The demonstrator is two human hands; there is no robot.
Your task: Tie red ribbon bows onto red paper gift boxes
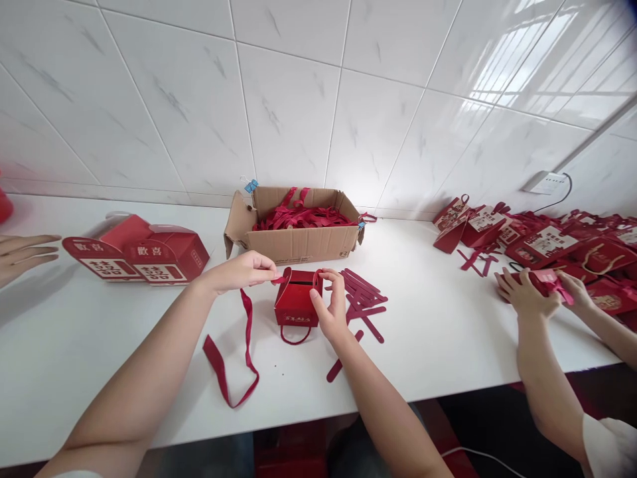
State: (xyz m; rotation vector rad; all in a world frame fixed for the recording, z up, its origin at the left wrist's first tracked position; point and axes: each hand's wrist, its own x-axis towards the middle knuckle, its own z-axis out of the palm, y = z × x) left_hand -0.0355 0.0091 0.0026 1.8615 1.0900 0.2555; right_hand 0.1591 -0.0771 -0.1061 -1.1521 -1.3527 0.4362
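A small red gift box (297,309) stands on the white table in front of me, with a cord handle (295,342) hanging at its near side. My right hand (332,302) is closed around the box's right side, thumb on the near edge. At the upper left edge of the box, my left hand (249,271) pinches the end of a dark red ribbon (215,360). The rest of that ribbon trails down and curls on the table. Just right of the box lie several dark red flat strips (365,292), close to my right hand.
Behind the gift box sits a cardboard box (298,245) full of red ribbons. Two red boxes (164,255) stand at left, near another person's hand (24,252). At right, a co-worker's hands (535,292) hold a red box beside a pile of finished-looking boxes (552,242).
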